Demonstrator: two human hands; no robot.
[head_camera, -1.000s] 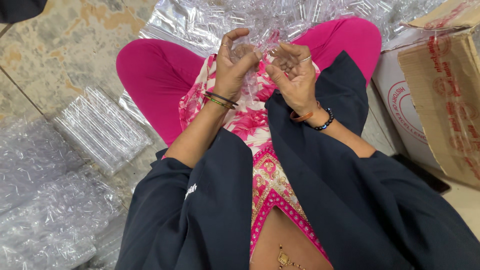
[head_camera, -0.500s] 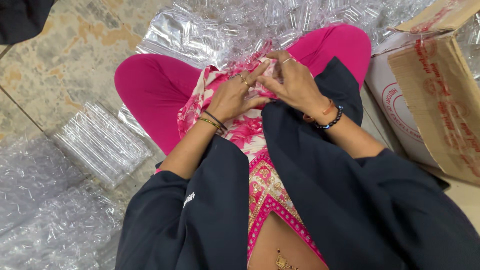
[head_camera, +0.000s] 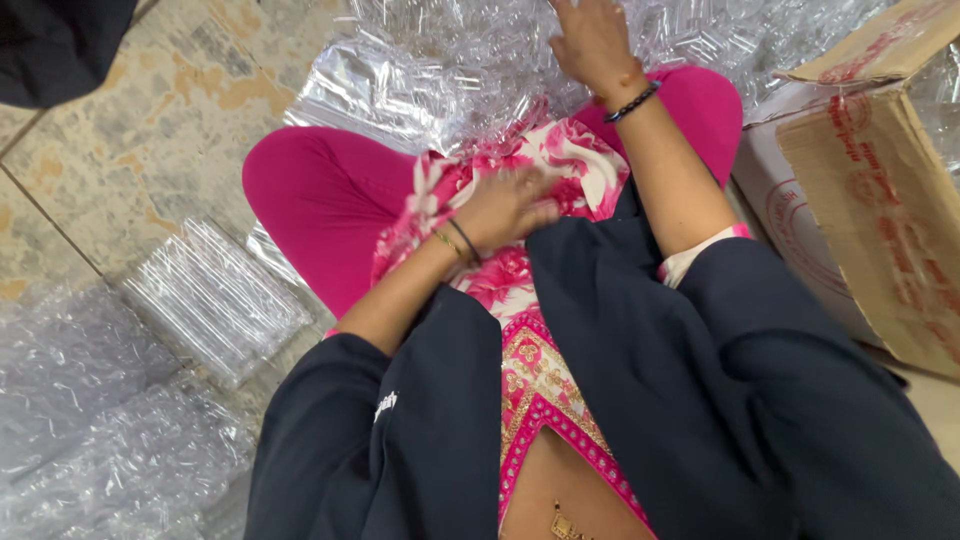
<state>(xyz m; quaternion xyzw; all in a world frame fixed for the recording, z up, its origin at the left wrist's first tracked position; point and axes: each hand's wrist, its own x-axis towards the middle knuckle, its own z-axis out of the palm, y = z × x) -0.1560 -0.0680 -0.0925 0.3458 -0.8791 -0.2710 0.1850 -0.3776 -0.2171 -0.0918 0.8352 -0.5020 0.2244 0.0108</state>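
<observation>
Clear plastic tubes (head_camera: 480, 60) heaped at floor's far edge | right hand (head_camera: 592, 40) open, reaching in | left hand (head_camera: 505, 208) curled on lap, contents unclear | risk: pile slides, tubes scatter.

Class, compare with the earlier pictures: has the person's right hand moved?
Yes. The right hand has left the left hand on the lap, reaching forward over the clear plastic pile.

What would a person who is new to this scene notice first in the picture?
Probably the bright pink trousers of the seated person, in the middle, under a floral tunic. Next, the heap of clear plastic packets at the top, where the right hand reaches, while the left hand rests on the lap. A brown cardboard box stands at the right, and more clear packets lie on the floor at the left.
</observation>
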